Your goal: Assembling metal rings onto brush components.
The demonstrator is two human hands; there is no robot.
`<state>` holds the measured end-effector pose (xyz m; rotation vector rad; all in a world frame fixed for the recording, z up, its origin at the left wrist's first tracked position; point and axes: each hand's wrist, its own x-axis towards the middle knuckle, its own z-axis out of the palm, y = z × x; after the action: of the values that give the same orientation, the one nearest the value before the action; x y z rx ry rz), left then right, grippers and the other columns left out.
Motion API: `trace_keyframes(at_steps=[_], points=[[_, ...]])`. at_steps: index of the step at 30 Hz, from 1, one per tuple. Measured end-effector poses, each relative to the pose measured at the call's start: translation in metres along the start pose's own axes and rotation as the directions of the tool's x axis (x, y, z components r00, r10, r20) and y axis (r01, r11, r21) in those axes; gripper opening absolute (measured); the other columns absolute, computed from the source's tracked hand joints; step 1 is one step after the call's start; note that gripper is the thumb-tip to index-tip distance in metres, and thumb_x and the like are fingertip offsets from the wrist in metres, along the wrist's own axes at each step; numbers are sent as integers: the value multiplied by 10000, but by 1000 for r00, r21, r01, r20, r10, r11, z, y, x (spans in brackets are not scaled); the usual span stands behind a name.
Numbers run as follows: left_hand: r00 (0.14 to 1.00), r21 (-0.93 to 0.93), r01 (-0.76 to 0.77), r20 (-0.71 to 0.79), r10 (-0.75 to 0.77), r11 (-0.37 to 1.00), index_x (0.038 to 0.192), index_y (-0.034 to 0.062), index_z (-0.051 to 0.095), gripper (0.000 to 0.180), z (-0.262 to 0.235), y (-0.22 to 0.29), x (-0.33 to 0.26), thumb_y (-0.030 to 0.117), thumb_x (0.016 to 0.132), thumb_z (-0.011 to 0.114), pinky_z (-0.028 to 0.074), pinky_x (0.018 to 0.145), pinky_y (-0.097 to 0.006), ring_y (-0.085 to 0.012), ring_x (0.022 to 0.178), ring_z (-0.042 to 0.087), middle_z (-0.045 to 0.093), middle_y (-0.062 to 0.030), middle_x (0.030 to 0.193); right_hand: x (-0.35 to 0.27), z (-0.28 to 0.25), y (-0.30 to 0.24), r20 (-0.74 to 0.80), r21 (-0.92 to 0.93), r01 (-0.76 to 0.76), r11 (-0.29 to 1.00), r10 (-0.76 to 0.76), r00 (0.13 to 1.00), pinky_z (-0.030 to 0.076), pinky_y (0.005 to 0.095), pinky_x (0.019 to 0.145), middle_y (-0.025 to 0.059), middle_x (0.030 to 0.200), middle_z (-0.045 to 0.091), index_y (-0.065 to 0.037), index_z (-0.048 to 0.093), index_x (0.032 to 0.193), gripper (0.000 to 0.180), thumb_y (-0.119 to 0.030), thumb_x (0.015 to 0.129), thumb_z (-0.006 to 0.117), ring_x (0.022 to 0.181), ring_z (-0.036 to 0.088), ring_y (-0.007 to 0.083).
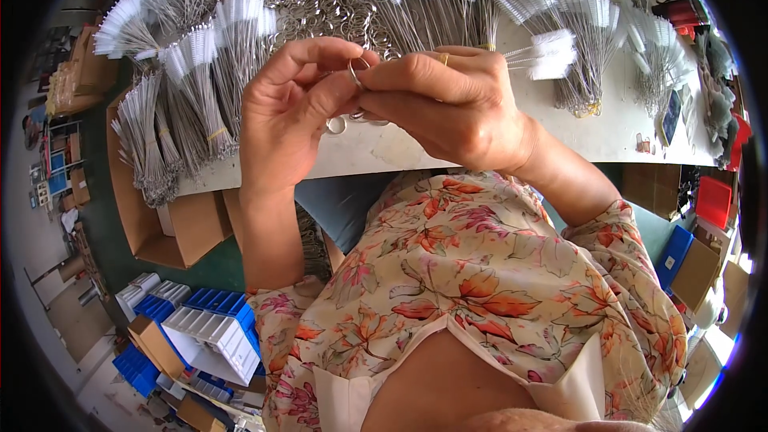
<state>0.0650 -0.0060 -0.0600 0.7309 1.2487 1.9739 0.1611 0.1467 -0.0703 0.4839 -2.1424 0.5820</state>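
Note:
My left hand (pixel 292 108) and my right hand (pixel 448 104) meet above the near edge of a white table (pixel 608 132). Between their fingertips they pinch a small metal split ring (pixel 354 70). More rings (pixel 340 122) dangle just below the fingers. A heap of loose metal rings (pixel 328 0) lies on the table right behind my hands. Bundles of thin wire brushes with white bristle tips (pixel 196 72) fan out across the table on both sides, several tied with yellow bands.
An open cardboard box (pixel 172 228) stands under the table's left end. Blue and white plastic bins (pixel 204 324) sit on the floor at lower left. Red and blue boxes (pixel 692 228) are at the right, with dark items along the table's right edge.

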Motion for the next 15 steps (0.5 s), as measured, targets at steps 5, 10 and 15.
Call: trace_keyframes(at_steps=[5,10,15], points=[[992,330,-124,42,116,936,1033,-60,573,236,4,15,-15,-53,798,593,534,728,-248,-156,847,622,621,-140,972,0,-1,-7,49,126,-23,992,17,999,485,267,481,8,833,600,-86,672,801,175,-82,626,690,615,602,137],[892,636,-356,12,452,685,1039,-97,573,297,15,11,-29,-121,745,604,535,759,-259,-178,852,631,590,-170,1040,23,-24,-19,464,648,-729,221,645,608,432,197,513,30,782,640,-23,660,871,114,-126,829,638,589,525,63],[753,708,-510,92,651,489,1054,-92,571,324,12,0,-20,-90,735,630,554,710,-264,-198,832,643,615,-175,997,30,-13,-20,539,743,-669,-32,621,569,383,188,481,-1,690,595,-3,643,878,182,-182,854,625,543,448,33]])
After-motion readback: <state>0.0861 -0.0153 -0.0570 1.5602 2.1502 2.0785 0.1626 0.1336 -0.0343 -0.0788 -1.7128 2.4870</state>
